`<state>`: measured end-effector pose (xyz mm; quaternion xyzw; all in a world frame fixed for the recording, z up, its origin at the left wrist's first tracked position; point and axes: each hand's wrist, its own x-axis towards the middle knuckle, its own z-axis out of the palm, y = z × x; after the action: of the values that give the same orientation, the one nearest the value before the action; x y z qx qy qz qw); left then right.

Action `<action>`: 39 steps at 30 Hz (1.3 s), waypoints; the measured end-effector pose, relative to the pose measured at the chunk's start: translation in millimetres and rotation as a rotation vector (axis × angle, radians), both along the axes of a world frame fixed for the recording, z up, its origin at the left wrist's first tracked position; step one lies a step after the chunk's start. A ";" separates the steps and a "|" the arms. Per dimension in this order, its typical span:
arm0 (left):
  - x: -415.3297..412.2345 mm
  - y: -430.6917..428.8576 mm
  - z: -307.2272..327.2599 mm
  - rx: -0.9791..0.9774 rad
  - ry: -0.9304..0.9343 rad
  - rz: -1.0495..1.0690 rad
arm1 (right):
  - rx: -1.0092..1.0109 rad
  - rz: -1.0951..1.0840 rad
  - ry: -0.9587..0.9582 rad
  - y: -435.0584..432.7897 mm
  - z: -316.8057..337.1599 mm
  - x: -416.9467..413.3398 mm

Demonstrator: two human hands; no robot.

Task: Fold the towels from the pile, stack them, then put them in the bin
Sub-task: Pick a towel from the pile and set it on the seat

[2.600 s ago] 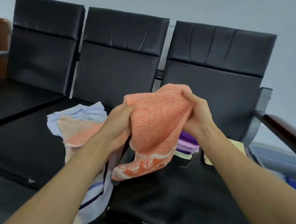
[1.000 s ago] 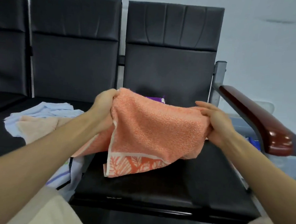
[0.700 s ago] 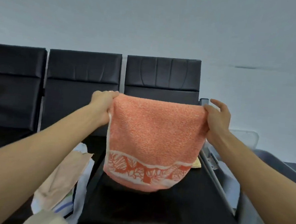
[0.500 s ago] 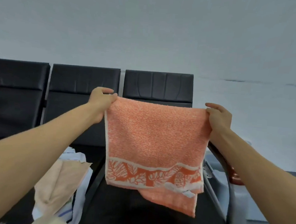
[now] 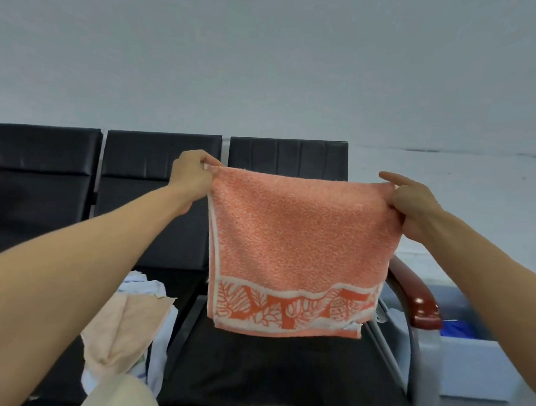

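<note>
Between the two sets of pinching fingers the orange towel hangs flat, its top edge taut and its leaf-patterned border lowest, clear above the black seat. The left hand clamps thumb and fingers on one top corner. The right hand pinches the other, its forefinger sticking out straight. A second ago the towel was bunched low over the seat, and half a second ago a loose layer sagged beneath the border; it has since been raised and squared, so the first fold looks ready to begin. Below the left fingers lies the unfolded pile; below and outside the right fingers stands the bin.
</note>
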<state>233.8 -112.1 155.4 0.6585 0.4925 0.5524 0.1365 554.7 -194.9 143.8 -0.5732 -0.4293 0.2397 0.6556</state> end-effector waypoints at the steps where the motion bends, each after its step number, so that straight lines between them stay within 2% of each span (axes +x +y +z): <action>1: 0.6 0.1 0.1 -0.006 -0.006 -0.002 | -0.013 0.053 0.009 -1.6 1.7 0.5; 3: -0.8 2.4 -1.4 -0.048 0.000 -0.024 | -0.016 0.064 0.042 -2.4 3.5 1.5; 6: -3.9 4.4 -4.2 -0.119 0.007 -0.064 | 0.051 -0.062 0.107 -2.6 0.6 5.5; 10: -7.8 5.9 -6.3 -0.143 -0.030 -0.072 | 0.143 -0.128 0.093 -2.2 -9.5 9.0; 17: -16.7 2.8 -9.6 -0.067 0.014 0.037 | 0.095 -0.188 -0.238 0.6 -13.5 8.4; 24: -21.1 0.4 -13.7 -0.031 0.104 0.058 | 0.100 -0.353 -0.540 -4.4 -16.3 9.2; 28: -18.7 2.2 -19.1 -0.030 0.132 0.058 | 0.095 -0.408 -0.618 4.0 -22.7 11.2; 35: -16.8 5.9 -24.9 -0.062 0.127 0.019 | -0.022 -0.402 -0.616 9.7 -30.6 14.9; 39: -17.1 7.4 -27.3 -0.053 0.164 0.022 | -0.074 -0.254 -0.259 11.2 -30.3 17.2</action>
<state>216.7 -104.7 128.1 0.6923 0.5237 0.4848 0.1068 571.9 -183.6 113.5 -0.6725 -0.4253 0.0945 0.5983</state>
